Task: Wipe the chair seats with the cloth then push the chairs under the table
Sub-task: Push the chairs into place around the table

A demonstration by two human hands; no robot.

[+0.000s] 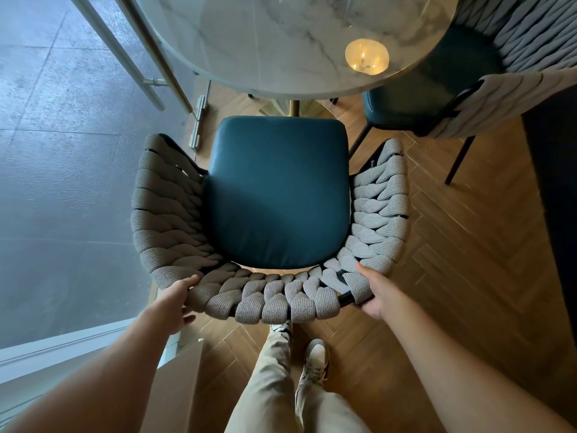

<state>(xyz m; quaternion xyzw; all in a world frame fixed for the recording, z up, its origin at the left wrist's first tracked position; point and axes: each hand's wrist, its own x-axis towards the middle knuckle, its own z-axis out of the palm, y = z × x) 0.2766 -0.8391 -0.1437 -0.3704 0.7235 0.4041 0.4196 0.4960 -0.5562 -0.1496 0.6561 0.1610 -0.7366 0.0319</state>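
A chair with a teal leather seat and a grey woven-rope backrest stands right below me, its front edge just short of the round marble table. My left hand grips the left rear of the backrest. My right hand grips its right rear, thumb over the top. A second chair of the same kind sits partly under the table at the upper right. No cloth is in view.
A glass wall with a metal rail runs along the left. A floor hinge bracket sits near the chair's left front. A lamp's reflection glows on the tabletop. Herringbone wood floor lies to the right; my legs stand behind the chair.
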